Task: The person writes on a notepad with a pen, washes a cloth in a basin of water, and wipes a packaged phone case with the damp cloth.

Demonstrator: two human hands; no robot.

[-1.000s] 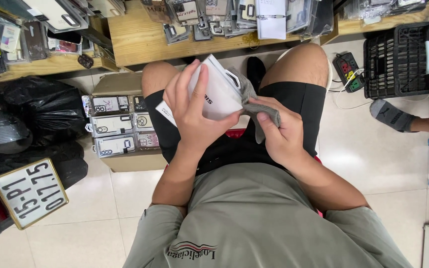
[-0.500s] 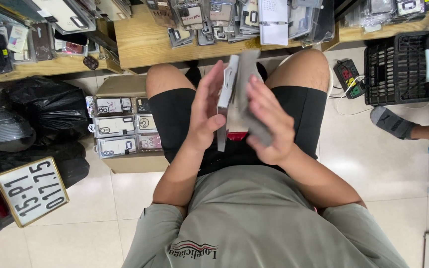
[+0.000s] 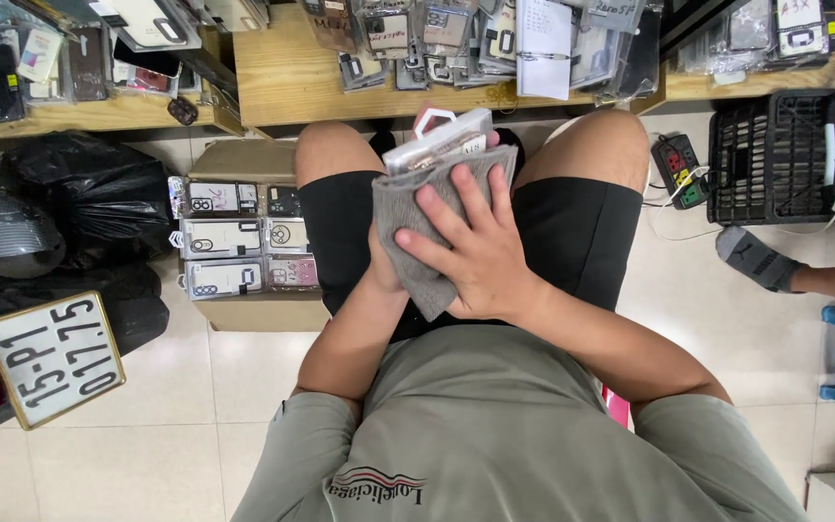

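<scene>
my right hand point(image 3: 480, 246) presses a grey cloth point(image 3: 413, 217) flat over the packaged phone case point(image 3: 437, 138), above my lap; left hand point(image 3: 379, 275) underneath, its grip hidden, i cannot tell. wiping well wants even pressure, package steadied.

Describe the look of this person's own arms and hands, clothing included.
Both arms are bare from the short sleeves of a grey-green T-shirt down. The right hand shows no glove, ring or watch. The left hand is mostly hidden; its forearm shows no band.
</scene>
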